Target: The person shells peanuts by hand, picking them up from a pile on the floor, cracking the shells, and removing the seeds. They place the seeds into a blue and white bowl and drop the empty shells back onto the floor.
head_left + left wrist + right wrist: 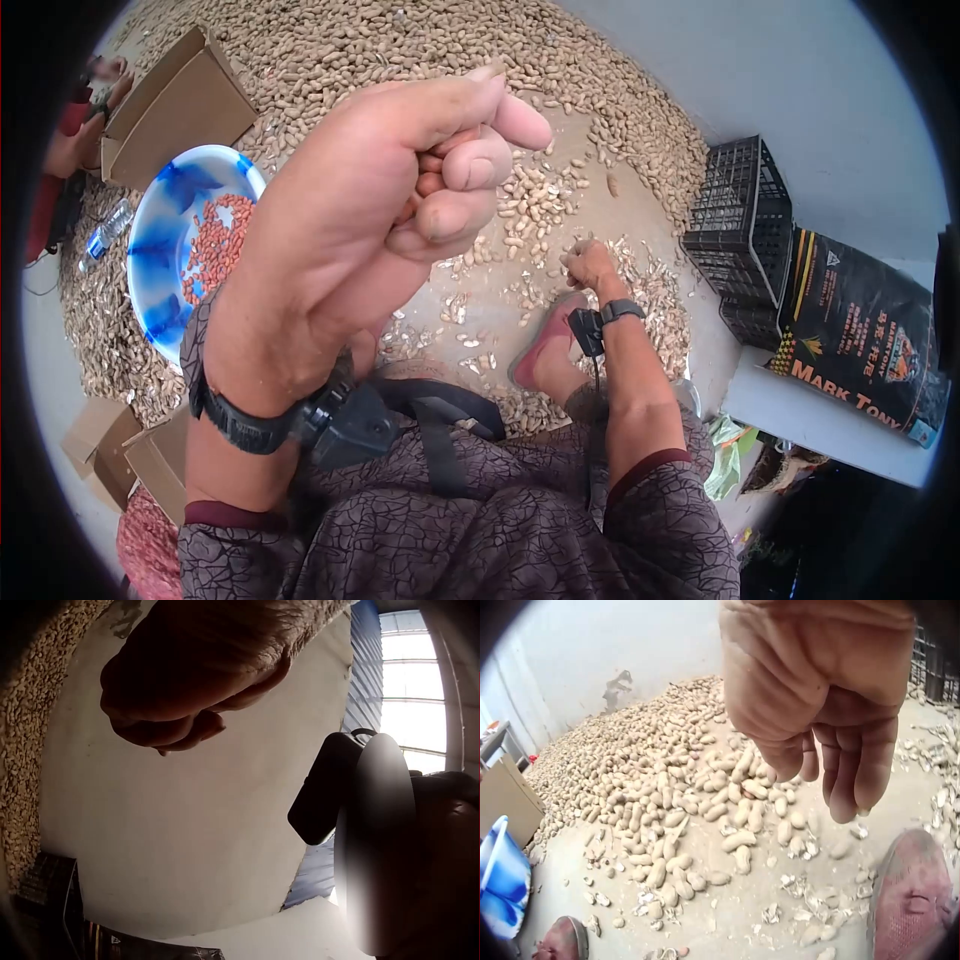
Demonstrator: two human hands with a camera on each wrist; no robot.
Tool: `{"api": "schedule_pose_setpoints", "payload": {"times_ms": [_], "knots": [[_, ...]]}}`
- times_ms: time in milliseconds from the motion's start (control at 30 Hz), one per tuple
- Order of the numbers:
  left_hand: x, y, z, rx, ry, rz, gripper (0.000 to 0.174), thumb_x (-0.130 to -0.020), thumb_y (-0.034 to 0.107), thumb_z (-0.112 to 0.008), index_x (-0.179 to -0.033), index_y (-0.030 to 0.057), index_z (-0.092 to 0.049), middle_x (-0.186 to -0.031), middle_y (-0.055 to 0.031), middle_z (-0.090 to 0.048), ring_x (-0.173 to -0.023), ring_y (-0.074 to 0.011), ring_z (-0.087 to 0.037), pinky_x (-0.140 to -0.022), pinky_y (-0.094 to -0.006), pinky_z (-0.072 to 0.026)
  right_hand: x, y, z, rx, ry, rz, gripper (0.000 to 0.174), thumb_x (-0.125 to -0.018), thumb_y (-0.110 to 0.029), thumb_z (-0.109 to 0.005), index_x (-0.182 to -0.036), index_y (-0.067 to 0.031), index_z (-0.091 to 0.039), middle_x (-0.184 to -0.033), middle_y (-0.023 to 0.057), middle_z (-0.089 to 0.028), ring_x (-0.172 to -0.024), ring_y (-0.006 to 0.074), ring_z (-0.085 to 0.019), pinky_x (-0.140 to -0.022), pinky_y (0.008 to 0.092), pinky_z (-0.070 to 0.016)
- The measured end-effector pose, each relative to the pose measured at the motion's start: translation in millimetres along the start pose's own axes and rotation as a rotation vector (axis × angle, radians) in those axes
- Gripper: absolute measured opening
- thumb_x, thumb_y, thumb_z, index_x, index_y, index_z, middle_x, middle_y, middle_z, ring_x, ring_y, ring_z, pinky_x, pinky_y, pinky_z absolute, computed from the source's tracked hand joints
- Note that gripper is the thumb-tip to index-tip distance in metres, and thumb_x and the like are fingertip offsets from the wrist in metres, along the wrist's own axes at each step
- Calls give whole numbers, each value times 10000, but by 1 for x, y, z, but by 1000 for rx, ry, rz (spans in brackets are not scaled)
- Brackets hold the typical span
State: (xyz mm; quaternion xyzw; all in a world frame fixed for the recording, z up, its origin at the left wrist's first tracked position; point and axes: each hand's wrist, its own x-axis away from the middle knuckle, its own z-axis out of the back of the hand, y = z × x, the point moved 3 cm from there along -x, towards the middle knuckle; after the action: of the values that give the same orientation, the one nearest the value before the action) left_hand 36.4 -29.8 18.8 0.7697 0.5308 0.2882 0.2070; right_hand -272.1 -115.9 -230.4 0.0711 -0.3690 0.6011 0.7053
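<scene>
In the head view my left hand (370, 190) is raised close to the camera, fingers curled round several reddish shelled peanuts (430, 180). The left wrist view shows this hand (202, 667) dark against the wall, its contents hidden. My right hand (592, 266) is low over the floor beside the loose unshelled peanuts (537, 205). In the right wrist view the fingers of that hand (825, 712) point down, loosely bent, above the peanuts (739, 802); nothing held can be made out.
A blue and white basin (150, 265) with shelled peanuts stands at left, near a cardboard box (180, 110) and another person's hands. Black crates (735, 225) and a printed black bag (860, 330) are at right. Shells (650, 290) lie near my shoes (911, 900).
</scene>
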Motion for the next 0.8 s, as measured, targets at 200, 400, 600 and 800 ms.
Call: {"api": "schedule_pose_setpoints", "payload": {"times_ms": [200, 400, 600, 800], "knots": [[-9, -6, -10, -42, 124, 10, 281, -916, 166, -351, -893, -71, -499, -541, 26, -406, -358, -18, -328, -307, -135, -260, -34, 52, -53, 243, 192, 35, 263, -706, -235, -618, -778, 16, -583, -796, 187, -611, -739, 279, -607, -665, 350, -469], [-20, -10, -14, -56, 231, 47, 293, -918, 166, -338, -874, -84, -483, -519, 18, -388, -322, -18, -300, -276, -127, -253, -32, 55, -73, 151, 175, -118, 364, -698, -261, -623, -953, -10, -556, -973, 213, -572, -953, 325, -537, -809, 368, -421], [-25, -14, -15, -69, 266, 82, 262, -909, 135, -339, -867, -90, -465, -517, 10, -384, -322, -18, -293, -283, -132, -267, -36, 63, -77, 111, 131, -62, 325, -722, -177, -568, -980, 15, -524, -951, 215, -577, -865, 336, -561, -763, 370, -446], [-28, -13, -15, -133, 196, 2, 224, -876, 103, -405, -935, -101, -475, -559, -1, -432, -351, -20, -311, -310, -132, -265, -11, 22, -54, -1049, -182, -88, 174, -782, -58, -514, -932, 30, -518, -795, 155, -606, -630, 172, -598, -536, 254, -496]]}}
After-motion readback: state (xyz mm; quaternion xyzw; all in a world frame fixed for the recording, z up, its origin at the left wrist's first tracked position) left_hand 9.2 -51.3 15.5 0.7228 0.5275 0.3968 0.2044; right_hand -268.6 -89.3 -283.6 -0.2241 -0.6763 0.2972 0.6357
